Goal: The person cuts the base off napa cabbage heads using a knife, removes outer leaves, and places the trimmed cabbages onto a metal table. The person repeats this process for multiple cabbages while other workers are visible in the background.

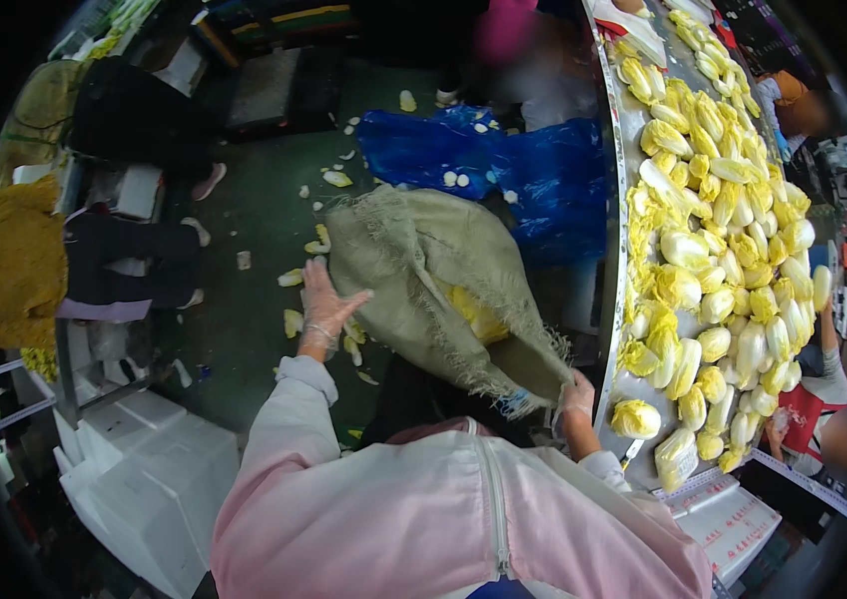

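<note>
A large woven sack [461, 224] with frayed edges stands on the floor before me. Yellow cabbage leaves [477, 313] show through its mouth. My right hand [578, 402], in a clear plastic glove, grips the sack's rim at the near right. On the far side from it, my gloved left hand [324, 303] has its fingers spread beside the sack's left side. Whether its fingertips touch the cloth I cannot tell. Trimmed napa cabbages [715, 303] lie heaped on a metal table [618, 299] to my right. A knife [631, 451] rests at the table's near edge.
Blue plastic sheeting [483, 153] lies beyond the sack. Cabbage scraps [337, 178] litter the green floor [266, 217]. White foam boxes [154, 479] are stacked at left. Co-workers stand along the table's far side, at left and ahead. A wrapped cabbage [675, 459] sits at the table's near end.
</note>
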Tool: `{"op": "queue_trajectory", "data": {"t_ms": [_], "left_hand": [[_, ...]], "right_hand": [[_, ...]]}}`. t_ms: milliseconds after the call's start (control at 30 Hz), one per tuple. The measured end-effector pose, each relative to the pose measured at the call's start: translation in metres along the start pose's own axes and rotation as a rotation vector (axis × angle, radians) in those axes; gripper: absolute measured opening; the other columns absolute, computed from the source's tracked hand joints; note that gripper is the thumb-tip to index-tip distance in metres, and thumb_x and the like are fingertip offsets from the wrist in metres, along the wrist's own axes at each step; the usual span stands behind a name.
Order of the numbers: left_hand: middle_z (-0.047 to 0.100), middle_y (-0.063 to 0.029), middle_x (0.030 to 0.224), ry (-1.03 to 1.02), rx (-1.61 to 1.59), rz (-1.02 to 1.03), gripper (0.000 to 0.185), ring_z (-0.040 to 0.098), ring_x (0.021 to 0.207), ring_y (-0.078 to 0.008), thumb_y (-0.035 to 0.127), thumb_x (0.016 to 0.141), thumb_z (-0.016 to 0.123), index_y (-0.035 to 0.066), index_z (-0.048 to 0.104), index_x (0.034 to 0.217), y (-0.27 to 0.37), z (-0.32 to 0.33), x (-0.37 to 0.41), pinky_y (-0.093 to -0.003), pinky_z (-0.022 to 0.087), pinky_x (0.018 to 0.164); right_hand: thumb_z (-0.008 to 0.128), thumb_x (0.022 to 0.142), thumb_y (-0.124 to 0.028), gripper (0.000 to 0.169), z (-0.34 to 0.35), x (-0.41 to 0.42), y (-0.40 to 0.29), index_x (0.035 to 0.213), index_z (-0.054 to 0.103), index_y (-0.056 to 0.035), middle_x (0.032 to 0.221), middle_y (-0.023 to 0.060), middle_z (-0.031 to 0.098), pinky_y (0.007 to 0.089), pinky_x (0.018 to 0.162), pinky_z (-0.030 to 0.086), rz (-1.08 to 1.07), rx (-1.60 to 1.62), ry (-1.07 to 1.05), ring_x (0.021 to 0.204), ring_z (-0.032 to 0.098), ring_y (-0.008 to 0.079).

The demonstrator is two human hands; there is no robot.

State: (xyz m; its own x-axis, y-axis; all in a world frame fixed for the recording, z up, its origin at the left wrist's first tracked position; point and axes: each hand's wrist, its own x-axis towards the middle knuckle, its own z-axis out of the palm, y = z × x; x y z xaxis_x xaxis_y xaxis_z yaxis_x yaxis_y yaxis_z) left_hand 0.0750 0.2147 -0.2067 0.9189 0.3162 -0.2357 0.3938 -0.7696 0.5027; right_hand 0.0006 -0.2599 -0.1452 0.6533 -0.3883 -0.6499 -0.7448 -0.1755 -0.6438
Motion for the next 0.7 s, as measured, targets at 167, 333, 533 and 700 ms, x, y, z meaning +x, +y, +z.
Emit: {"op": "queue_trajectory", "data": {"t_ms": [167, 333, 533, 700], "left_hand": [[0.014, -0.0178, 0.159, -0.084, 0.263, -0.018, 0.113, 0.007, 0.148, -0.0347, 0.057, 0.07, 0.077, 0.001, 0.021, 0.151, 0.082, 0.04, 0.076, -0.0593, 0.013, 0.115], [0.038, -0.0191, 0.149, -0.311, -0.056, -0.108, 0.07, 0.031, 0.14, -0.0341, 0.044, 0.088, 0.064, 0.001, 0.045, 0.14, 0.013, 0.099, 0.13, -0.048, 0.028, 0.112], [0.054, -0.0129, 0.137, 0.03, -1.375, -0.61, 0.047, 0.052, 0.124, -0.0281, 0.032, 0.095, 0.053, 0.003, 0.053, 0.132, 0.034, 0.005, 0.067, -0.04, 0.04, 0.104], [0.057, -0.0087, 0.132, -0.213, -1.86, -0.476, 0.036, 0.055, 0.12, -0.0234, 0.025, 0.1, 0.038, 0.008, 0.058, 0.125, -0.029, -0.023, 0.065, -0.0393, 0.04, 0.104]], "right_hand": [[0.045, 0.074, 0.008, 0.04, -0.01, 0.002, 0.011, 0.103, 0.069, -0.0042, 0.08, 0.0088, 0.066, 0.0316, 0.066, 0.048, -0.316, -0.412, -0.057, 0.067, 0.058, 0.0192], [0.057, 0.076, -0.002, 0.034, -0.004, 0.047, -0.008, 0.107, 0.07, -0.0096, 0.116, 0.0157, 0.063, 0.0405, 0.088, 0.047, -0.599, -0.516, -0.055, 0.1, 0.06, 0.0328], [0.057, 0.093, -0.035, 0.034, 0.082, 0.138, 0.0, 0.108, 0.065, -0.0058, 0.114, 0.01, 0.065, 0.0441, 0.094, 0.045, 0.391, 1.167, 0.353, 0.105, 0.058, 0.0269], [0.065, 0.087, -0.037, 0.033, 0.057, 0.039, -0.051, 0.095, 0.063, -0.0044, 0.113, 0.0141, 0.061, 0.0413, 0.09, 0.044, 0.414, 0.661, 0.33, 0.102, 0.053, 0.0244]]}}
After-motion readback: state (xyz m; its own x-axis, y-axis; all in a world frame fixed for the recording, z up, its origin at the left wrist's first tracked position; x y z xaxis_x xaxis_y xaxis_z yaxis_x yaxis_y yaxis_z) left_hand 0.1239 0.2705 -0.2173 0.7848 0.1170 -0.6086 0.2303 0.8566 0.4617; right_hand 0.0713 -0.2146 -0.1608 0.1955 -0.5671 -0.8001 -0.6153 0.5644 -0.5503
